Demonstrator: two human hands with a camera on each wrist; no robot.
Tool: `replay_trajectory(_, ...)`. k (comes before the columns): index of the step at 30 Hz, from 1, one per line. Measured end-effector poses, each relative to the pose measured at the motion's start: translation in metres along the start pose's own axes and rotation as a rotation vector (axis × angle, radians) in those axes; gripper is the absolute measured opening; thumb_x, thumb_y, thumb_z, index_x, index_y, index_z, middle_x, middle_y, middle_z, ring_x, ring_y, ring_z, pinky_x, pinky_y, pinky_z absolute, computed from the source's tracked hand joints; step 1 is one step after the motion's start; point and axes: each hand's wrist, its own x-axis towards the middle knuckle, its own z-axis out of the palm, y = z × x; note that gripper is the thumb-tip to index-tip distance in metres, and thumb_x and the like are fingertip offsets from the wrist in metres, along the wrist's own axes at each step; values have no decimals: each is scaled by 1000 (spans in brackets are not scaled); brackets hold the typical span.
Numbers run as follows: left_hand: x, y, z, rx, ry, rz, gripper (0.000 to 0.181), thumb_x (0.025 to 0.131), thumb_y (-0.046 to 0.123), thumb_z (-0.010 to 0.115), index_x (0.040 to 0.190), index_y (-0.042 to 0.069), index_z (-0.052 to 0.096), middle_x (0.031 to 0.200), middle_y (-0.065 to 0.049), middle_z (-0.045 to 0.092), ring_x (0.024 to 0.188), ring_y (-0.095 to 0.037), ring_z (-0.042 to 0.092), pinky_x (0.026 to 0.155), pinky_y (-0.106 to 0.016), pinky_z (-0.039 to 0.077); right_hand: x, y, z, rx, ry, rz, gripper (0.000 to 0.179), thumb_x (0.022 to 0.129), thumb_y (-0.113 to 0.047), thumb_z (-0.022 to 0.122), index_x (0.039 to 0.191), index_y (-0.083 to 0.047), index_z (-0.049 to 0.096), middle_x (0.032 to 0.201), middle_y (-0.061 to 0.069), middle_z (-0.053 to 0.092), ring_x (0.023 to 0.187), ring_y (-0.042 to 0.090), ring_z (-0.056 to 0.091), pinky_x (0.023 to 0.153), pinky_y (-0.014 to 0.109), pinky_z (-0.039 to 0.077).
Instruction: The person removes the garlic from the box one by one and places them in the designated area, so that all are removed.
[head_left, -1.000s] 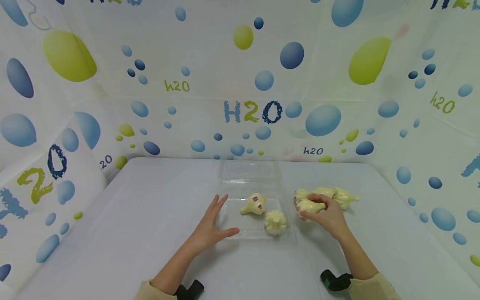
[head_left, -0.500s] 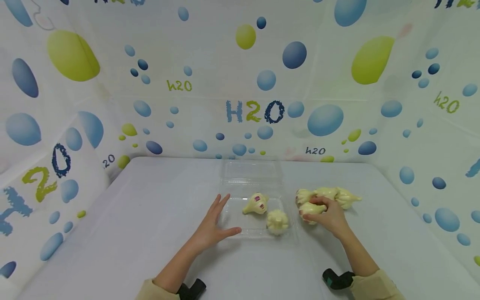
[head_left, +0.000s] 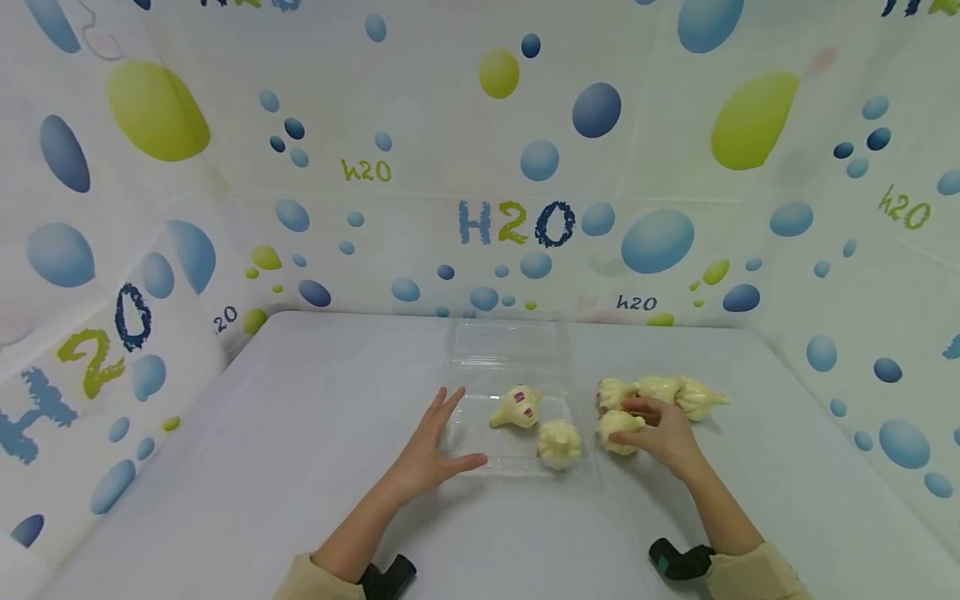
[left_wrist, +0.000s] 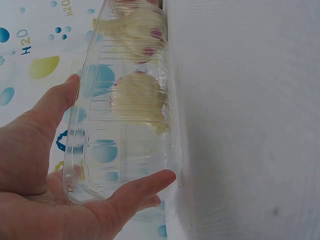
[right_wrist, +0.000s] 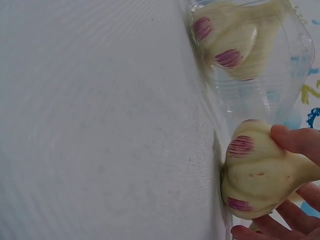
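A clear plastic box (head_left: 480,457) with its lid (head_left: 510,342) folded back lies on the white table. Inside it are two cream garlic bulbs, one with purple patches (head_left: 517,407) and one (head_left: 559,443) at the near right corner. My left hand (head_left: 423,462) rests at the box's left side, thumb and fingers spread straight around its end. Just right of the box, my right hand (head_left: 666,437) holds another garlic bulb (right_wrist: 255,170) between thumb and fingers. That bulb's base is right at the table, and its neck points toward my palm in the right wrist view.
Behind my right hand several more garlic bulbs (head_left: 697,398) lie in a cluster, partly hidden by the fingers. A white curtain (head_left: 420,125) with blue and green bubbles stands behind the table and at both sides.
The bulb at my right hand has tipped from lying with its neck to the right to a more upright stance. My left hand stays by the box, and the whole view shifts slightly.
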Motion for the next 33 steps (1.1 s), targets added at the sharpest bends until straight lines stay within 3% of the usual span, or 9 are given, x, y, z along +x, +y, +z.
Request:
replay_trajectory(19,0,-1,-1,-19,-10,9,91,73,31,77,146,21,23,152,-14,5,136,-38,11,98,-63,22,-4,-5,-1,6,-9,-44,60,70,-16,80,117,9,53,116,24,57,110,40,51,81,39,48)
replay_trajectory(28,-2,-2,0,-8,-9,60,93,72,39,76,146,21,23,151,-18,7,134,-43,13,95,-66,22,-7,-4,1,23,-23,-48,57,69,-13,80,115,9,54,117,25,55,109,42,51,80,39,49)
replay_trajectory(33,-1,-1,-1,-11,-10,23,92,73,35,77,146,23,22,152,-14,5,136,-38,10,99,-63,21,-5,-6,0,11,-23,-50,60,69,-16,80,117,8,54,119,24,54,110,40,51,84,43,47)
